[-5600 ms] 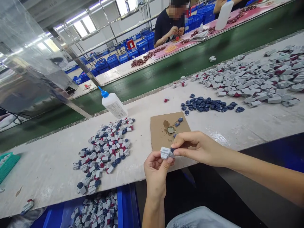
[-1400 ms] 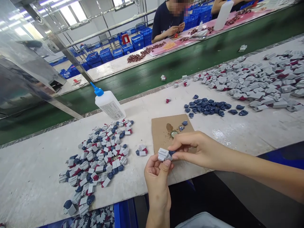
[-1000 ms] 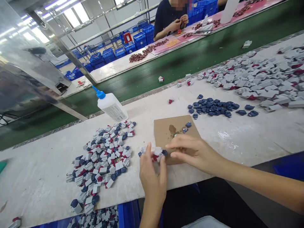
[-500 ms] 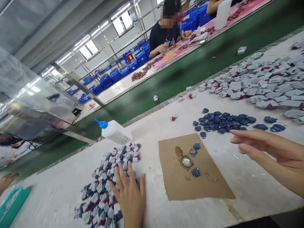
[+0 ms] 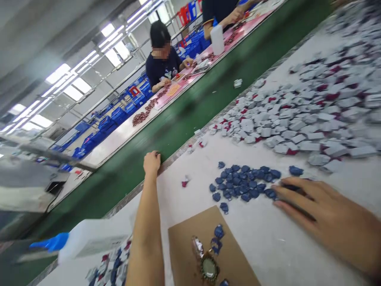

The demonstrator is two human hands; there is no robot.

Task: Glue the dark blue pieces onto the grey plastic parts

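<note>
A dull grey ceiling [image 5: 44, 35] slanted across the upper left, with rows of long white strip lights [image 5: 110, 38] glowing beneath it. Bright rectangular windows [image 5: 113, 58] shone behind thin silvery metal rails [image 5: 104, 77]. Blue plastic crates [image 5: 119, 115] lined the far side, a red square frame [image 5: 134, 91] among them. A smooth green conveyor belt [image 5: 190, 103] ran diagonally between a white-topped near bench [image 5: 178, 198] and a long pale far bench [image 5: 113, 141], partly covered in pink sheeting [image 5: 186, 82].
</note>
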